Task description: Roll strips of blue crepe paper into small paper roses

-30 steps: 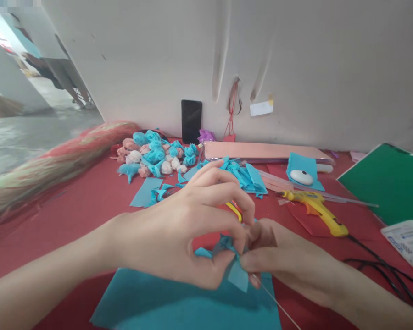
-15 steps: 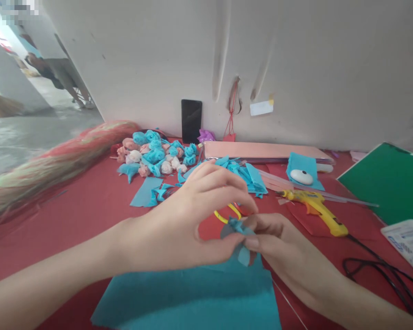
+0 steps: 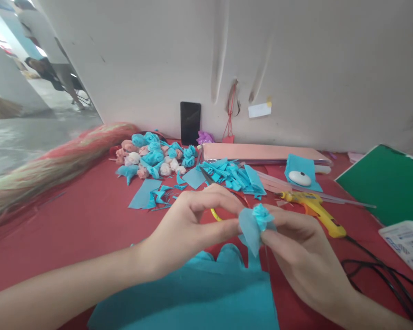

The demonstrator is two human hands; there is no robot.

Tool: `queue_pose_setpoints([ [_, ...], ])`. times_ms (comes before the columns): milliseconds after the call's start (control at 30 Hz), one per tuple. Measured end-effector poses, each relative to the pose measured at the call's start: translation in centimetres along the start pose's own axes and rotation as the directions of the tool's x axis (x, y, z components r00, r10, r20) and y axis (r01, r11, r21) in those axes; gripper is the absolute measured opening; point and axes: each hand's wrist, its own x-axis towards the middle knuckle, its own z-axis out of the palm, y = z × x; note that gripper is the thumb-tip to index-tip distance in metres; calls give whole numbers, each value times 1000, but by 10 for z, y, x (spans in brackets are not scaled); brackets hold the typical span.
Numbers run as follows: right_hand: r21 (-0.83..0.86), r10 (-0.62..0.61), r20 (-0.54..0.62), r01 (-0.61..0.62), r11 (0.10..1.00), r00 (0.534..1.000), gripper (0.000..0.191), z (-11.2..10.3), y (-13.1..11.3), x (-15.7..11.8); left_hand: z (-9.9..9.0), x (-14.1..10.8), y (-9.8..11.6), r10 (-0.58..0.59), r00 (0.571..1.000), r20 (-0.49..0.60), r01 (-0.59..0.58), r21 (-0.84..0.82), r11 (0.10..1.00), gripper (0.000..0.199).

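Observation:
Between both hands, above the table, is a blue paper flower (image 3: 262, 216) with a tightly wound centre and loose outer petals. My right hand (image 3: 304, 247) pinches its base between thumb and fingers. With thumb and fingertips, my left hand (image 3: 192, 224) grips the edge of a wide petal (image 3: 250, 229) on the flower's left side. Below them lies a large blue paper sheet (image 3: 192, 298), its far edge cut into rounded lobes. Behind my left hand is a pair of scissors (image 3: 216, 214) with yellow and red on the handles, mostly hidden.
Paper flowers (image 3: 154, 158) in blue, pink and white are heaped at the back left. Blue paper scraps (image 3: 230, 174) lie behind my hands. To the right are a yellow glue gun (image 3: 316, 211), its black cable (image 3: 375, 266), a white mouse-like object (image 3: 299, 178) and a green board (image 3: 385, 188).
The flower has turned so its wound centre faces up, and it has risen slightly to the right. My left fingers have closed from a wide arch onto the petal. A person in the background has shifted.

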Motion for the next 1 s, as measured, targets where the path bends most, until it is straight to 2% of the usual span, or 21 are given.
queue_pose_setpoints([
  [200,-229,-207,-70,186,955,976,26,7,-7,3,1,-3,2,22,999,-35,-23,-24,999,15],
  [400,-323,-333,-129,278,905,934,26,11,-10,2,4,-5,1,47,997,-63,-49,-25,998,11],
  [467,-372,-363,-127,295,880,923,24,12,-10,0,5,-4,-1,83,993,-78,-83,-1,997,3],
  [600,-440,-393,-103,313,842,914,22,12,-9,-3,8,-2,-6,99,990,-96,-99,-1,995,16],
  [867,-510,-438,-79,341,790,896,19,12,-9,-4,7,-4,-8,-21,997,-68,13,-121,993,5],
  [1000,-528,-454,-34,370,765,890,20,12,-12,-3,4,-3,-8,-44,998,-44,37,-140,989,15],
])
